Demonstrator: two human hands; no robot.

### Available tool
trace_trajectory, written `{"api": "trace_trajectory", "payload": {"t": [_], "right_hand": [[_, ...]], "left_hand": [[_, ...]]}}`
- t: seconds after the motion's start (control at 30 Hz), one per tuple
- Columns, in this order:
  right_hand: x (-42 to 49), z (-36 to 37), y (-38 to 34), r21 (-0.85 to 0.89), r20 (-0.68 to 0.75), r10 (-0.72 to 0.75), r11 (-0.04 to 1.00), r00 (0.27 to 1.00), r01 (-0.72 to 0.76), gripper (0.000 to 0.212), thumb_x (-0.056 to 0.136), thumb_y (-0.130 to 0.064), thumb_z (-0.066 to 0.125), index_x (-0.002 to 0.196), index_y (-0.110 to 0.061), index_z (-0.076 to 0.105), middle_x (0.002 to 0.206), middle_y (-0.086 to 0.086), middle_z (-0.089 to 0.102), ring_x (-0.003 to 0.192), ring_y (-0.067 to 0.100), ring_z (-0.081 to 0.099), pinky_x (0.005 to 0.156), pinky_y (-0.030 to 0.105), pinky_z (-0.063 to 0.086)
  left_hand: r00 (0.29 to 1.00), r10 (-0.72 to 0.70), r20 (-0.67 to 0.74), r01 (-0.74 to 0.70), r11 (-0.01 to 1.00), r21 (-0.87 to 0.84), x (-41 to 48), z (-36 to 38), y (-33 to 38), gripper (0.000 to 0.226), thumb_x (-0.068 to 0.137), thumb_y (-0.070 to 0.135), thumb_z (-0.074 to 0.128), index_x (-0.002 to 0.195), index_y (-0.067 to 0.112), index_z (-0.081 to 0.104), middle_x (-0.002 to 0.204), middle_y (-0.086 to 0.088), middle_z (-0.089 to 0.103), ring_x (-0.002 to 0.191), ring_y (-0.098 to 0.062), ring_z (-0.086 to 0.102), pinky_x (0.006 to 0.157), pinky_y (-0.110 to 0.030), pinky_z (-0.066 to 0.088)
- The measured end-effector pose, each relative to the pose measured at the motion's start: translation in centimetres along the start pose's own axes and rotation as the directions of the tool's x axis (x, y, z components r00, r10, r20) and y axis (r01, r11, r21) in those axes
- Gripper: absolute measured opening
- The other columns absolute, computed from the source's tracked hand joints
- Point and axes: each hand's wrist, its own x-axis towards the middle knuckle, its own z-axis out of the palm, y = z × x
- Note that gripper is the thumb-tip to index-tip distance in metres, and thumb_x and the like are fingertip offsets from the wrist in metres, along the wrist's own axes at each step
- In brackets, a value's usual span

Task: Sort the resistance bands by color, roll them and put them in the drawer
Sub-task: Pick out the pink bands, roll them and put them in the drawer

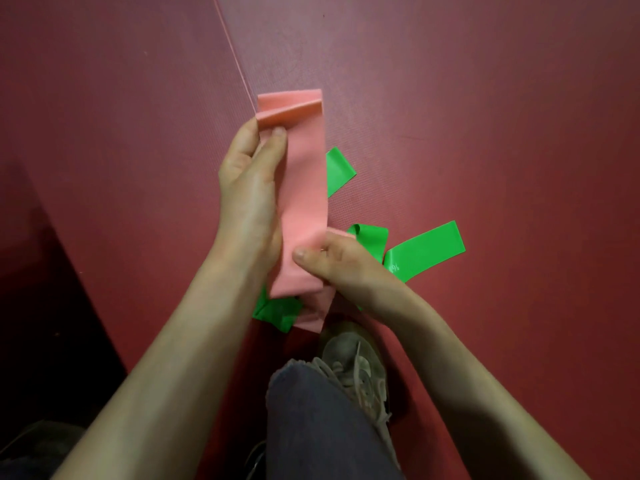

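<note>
Left hand (249, 174): pinches the left edge of the pink band (306, 188) near its far end; the thumb lies on the front face and the fingers curl behind it.
Right hand (339, 261): grips the band's near part, with the thumb pressed across the front and the fingers curled round the right edge.
Pink band: held between both hands above the mat (485, 98), stretched lengthwise away from the person, with its far end folded over into a loose flap.
Green bands (426, 249): 4 green pieces show flat on the mat, beside and partly under the pink band; I cannot tell how many bands they make.
Below: a grey shoe (356, 365) and a dark trouser leg (311, 427), near the closest green piece.
</note>
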Motion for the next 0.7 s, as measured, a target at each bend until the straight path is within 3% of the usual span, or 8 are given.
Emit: {"api": "trace_trajectory", "payload": {"t": [0.07, 0.13, 0.23, 0.33, 0.47, 0.53, 0.63, 0.7], "right_hand": [[0.2, 0.9, 0.3, 0.014, 0.015, 0.001, 1.0, 1.0, -0.002, 0.015, 0.089, 0.0, 0.048, 0.102, -0.004, 0.052, 0.075, -0.005, 0.055, 0.055, -0.009, 0.055, 0.059, 0.005, 0.043], [0.5, 1.3, 0.9, -0.151, -0.01, 0.009, 0.988, 1.0, -0.01, 0.029, 0.089, 0.003, 0.046, 0.117, -0.002, 0.041, 0.076, -0.005, 0.05, 0.057, -0.011, 0.052, 0.061, 0.004, 0.041], [1.3, 0.6, 2.8, -0.425, -0.112, 0.028, 0.902, 0.993, -0.074, 0.054, 0.086, 0.001, 0.05, 0.135, -0.007, 0.03, 0.1, -0.006, 0.049, 0.094, 0.007, 0.05, 0.083, 0.015, 0.038], [1.5, -0.9, 3.8, -0.504, -0.329, -0.022, 0.85, 0.944, -0.156, 0.044, 0.086, 0.003, 0.04, 0.128, -0.01, 0.044, 0.098, 0.004, 0.055, 0.091, 0.016, 0.048, 0.087, 0.028, 0.04], [1.1, -3.5, 4.5, -0.614, -0.501, -0.204, 0.769, 0.841, -0.179, 0.038, 0.081, 0.004, 0.044, 0.116, -0.008, 0.052, 0.112, 0.009, 0.056, 0.101, 0.021, 0.051, 0.083, 0.021, 0.035], [1.1, -4.3, 4.9, -0.751, -0.478, -0.232, 0.607, 0.847, -0.258, 0.038, 0.079, 0.004, 0.047, 0.115, -0.007, 0.051, 0.118, 0.014, 0.052, 0.107, 0.03, 0.049, 0.086, 0.033, 0.039], [1.3, -4.3, 6.1, -0.965, -0.258, -0.429, 0.074, 0.866, -0.251, 0.032, 0.068, 0.001, 0.058, 0.099, -0.006, 0.058, 0.104, 0.016, 0.057, 0.086, 0.034, 0.056, 0.071, 0.035, 0.04], [1.4, -3.8, 6.7, -0.978, -0.033, -0.506, -0.161, 0.862, -0.131, 0.026, 0.065, -0.008, 0.062, 0.091, -0.01, 0.06, 0.095, 0.01, 0.062, 0.076, 0.028, 0.057, 0.071, 0.035, 0.034]], "left_hand": [[1.0, -0.009, 0.006, 0.009, 1.0, -0.004, 0.1, -0.1, 0.0, 0.021, 0.09, 0.001, 0.041, 0.088, 0.015, 0.057, 0.064, 0.011, 0.066, 0.063, -0.001, 0.059, 0.067, -0.016, 0.048], [1.0, -0.006, 0.02, 0.005, 0.999, 0.046, 0.2, -0.3, 0.1, 0.021, 0.09, -0.001, 0.041, 0.088, 0.014, 0.056, 0.062, 0.012, 0.066, 0.061, 0.001, 0.059, 0.065, -0.013, 0.048], [0.998, -0.032, 0.063, 0.023, 0.991, 0.135, 0.1, -0.5, 0.1, 0.023, 0.091, 0.0, 0.04, 0.087, 0.016, 0.056, 0.06, 0.014, 0.066, 0.059, 0.004, 0.058, 0.062, -0.012, 0.047], [0.992, -0.081, 0.097, 0.06, 0.977, 0.205, 0.0, -1.0, -0.2, 0.023, 0.091, 0.002, 0.04, 0.087, 0.018, 0.056, 0.06, 0.014, 0.066, 0.058, 0.003, 0.057, 0.06, -0.014, 0.047], [0.987, -0.139, 0.083, 0.112, 0.956, 0.271, -0.3, -1.7, -1.0, 0.023, 0.092, 0.004, 0.041, 0.086, 0.02, 0.058, 0.063, 0.012, 0.065, 0.065, -0.006, 0.058, 0.062, -0.025, 0.047], [0.986, -0.155, 0.057, 0.133, 0.948, 0.291, -0.6, -2.0, -1.4, 0.024, 0.092, 0.005, 0.042, 0.085, 0.02, 0.059, 0.062, 0.013, 0.065, 0.064, -0.005, 0.058, 0.063, -0.028, 0.046], [0.984, -0.174, 0.024, 0.161, 0.946, 0.281, -0.9, -2.2, -1.8, 0.024, 0.092, 0.006, 0.041, 0.085, 0.02, 0.059, 0.068, 0.01, 0.065, 0.068, -0.009, 0.058, 0.064, -0.027, 0.046], [0.983, -0.181, 0.012, 0.172, 0.949, 0.264, -1.1, -2.3, -1.9, 0.023, 0.092, 0.005, 0.041, 0.085, 0.019, 0.058, 0.076, 0.0, 0.062, 0.079, -0.022, 0.056, 0.067, -0.03, 0.045]]}}
